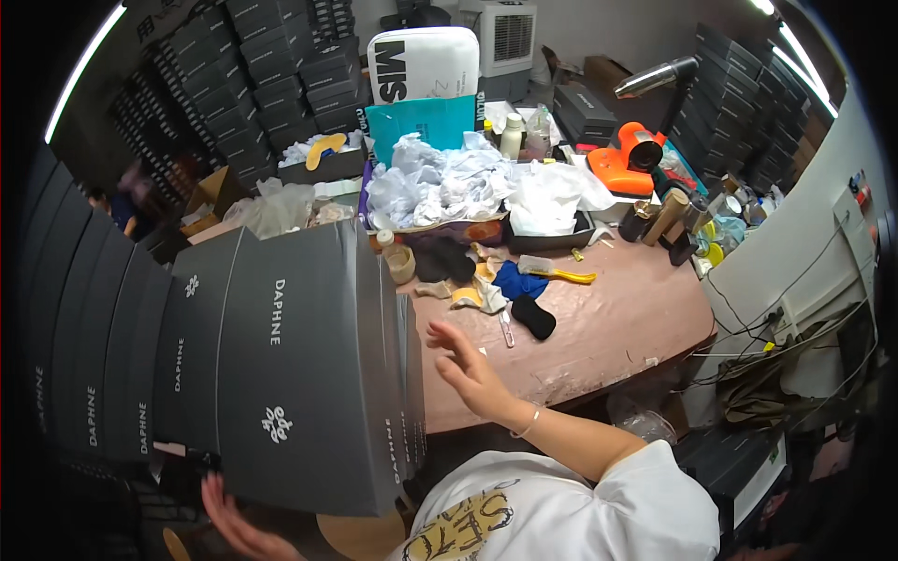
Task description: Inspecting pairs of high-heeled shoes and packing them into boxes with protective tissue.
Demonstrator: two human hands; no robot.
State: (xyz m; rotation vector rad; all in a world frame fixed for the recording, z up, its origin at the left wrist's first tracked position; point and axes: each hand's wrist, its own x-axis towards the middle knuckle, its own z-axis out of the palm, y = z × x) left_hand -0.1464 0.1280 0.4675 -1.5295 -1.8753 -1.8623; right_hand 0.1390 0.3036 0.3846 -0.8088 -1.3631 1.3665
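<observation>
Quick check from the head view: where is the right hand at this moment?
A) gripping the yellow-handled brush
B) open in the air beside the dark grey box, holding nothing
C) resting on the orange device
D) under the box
B: the right hand hovers open-fingered over the table edge, right of the dark grey box, with nothing in it.

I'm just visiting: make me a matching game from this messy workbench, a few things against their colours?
Things:
1. Big box by the left hand
2. Heat tool at the back
3. Cloth mid-table
4. Brush handle

Colours:
A. yellow
B. dark grey
C. blue
D. orange

Pairs: 1-B, 2-D, 3-C, 4-A. The right hand hovers open, holding nothing.
</observation>
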